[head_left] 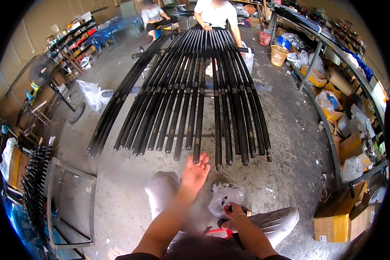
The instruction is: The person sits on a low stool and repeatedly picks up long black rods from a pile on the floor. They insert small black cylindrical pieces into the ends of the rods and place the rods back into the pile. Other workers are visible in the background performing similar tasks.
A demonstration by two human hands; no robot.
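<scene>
Nearest the camera, two bare forearms rise from the lower edge over the person's grey-trousered knees. On the right, the right hand [233,211] is closed around the gathered top of a crumpled clear plastic bag [224,198] that sits on the concrete floor [290,143] between the knees. Further forward, the left hand [195,171] is spread wide, palm open and fingers apart, holding nothing, its fingertips just short of the near ends of the long black glossy rods [195,99]. These rods lie side by side in a fan across the floor, running away to a seated person in a white shirt [215,13] at their far ends. Against the left stands a metal rack [71,203] with more black rod pieces [34,182], and cardboard boxes [338,221] crowd the shelves at right.
</scene>
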